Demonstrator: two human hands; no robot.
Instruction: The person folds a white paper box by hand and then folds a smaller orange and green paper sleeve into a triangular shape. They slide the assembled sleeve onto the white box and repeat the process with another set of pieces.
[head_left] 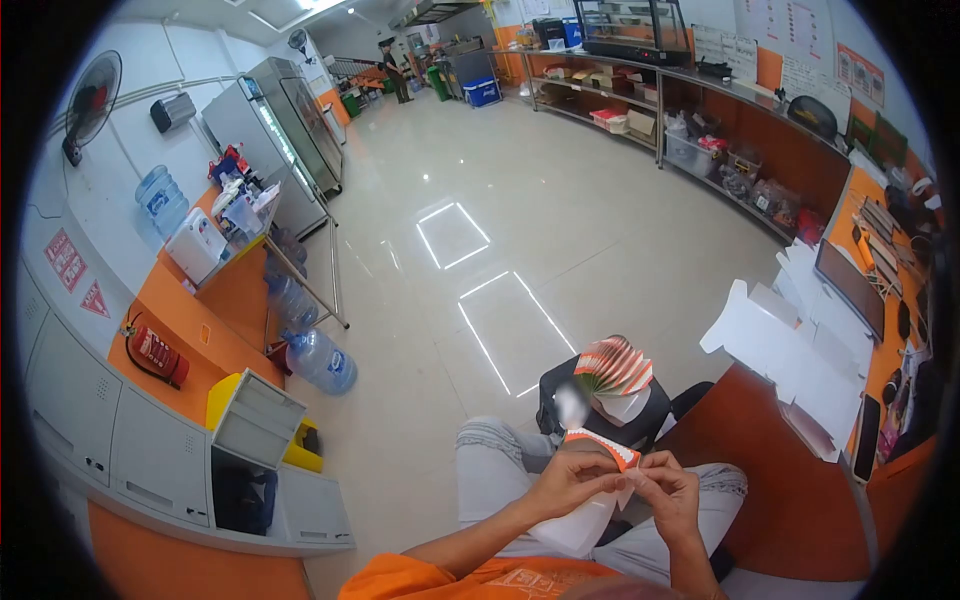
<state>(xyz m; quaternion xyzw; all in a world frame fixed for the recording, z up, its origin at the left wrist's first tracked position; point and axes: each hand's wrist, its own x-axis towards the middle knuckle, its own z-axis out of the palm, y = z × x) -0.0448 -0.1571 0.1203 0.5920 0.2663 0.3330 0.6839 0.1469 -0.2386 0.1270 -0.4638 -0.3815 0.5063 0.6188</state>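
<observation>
In the head view my left hand (572,484) pinches an orange-and-white paper carton (610,448) above my lap. My right hand (668,490) has its fingertips closed on the carton's right corner, close beside the left fingers. A white part of the carton (575,528) hangs below the hands between my knees. Just ahead, a fanned stack of orange, white and green folded cartons (612,368) rests on a black seat or box (652,418). A blurred whitish, rounded thing (572,405) overlaps the stack's left side.
White card sheets (790,350) jut from the cluttered desk (862,400) on my right. Grey lockers (160,465), one door open, and a water bottle (320,362) are on the left. Shelving (600,85) runs along the back right. A person (393,72) stands far off.
</observation>
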